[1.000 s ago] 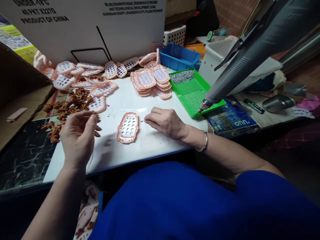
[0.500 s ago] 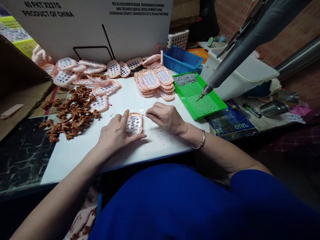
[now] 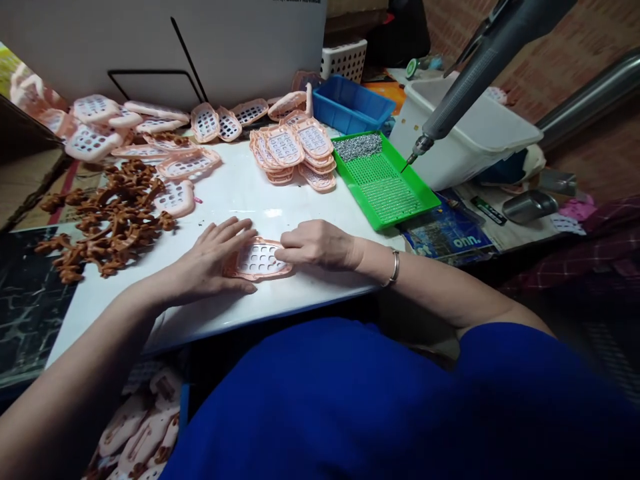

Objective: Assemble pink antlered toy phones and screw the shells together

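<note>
A pink shell with a white, holed panel [image 3: 261, 260] lies flat on the white board [image 3: 210, 313]. Over its left end rests my left hand [image 3: 213, 260], fingers stretched along the far edge and thumb along the near edge. My right hand [image 3: 317, 245] is closed in a pinch at the shell's right end; what its fingertips hold, if anything, is hidden. Beyond the hands sits a stack of similar pink shells [image 3: 285, 145]. A green tray [image 3: 385, 183] with small metal screws [image 3: 357, 147] is to the right of the stack.
An electric screwdriver [image 3: 445, 110] hangs over the green tray. Brown plastic parts [image 3: 110, 220] lie in a heap at left, near more pink shells [image 3: 93, 143]. Behind are a large carton [image 3: 240, 53], a blue basket [image 3: 350, 107] and a white bin [image 3: 470, 127].
The shell has turned from upright to lengthwise across the board. My left hand has spread along it, and my right hand has come onto its right end. The camera view has shifted.
</note>
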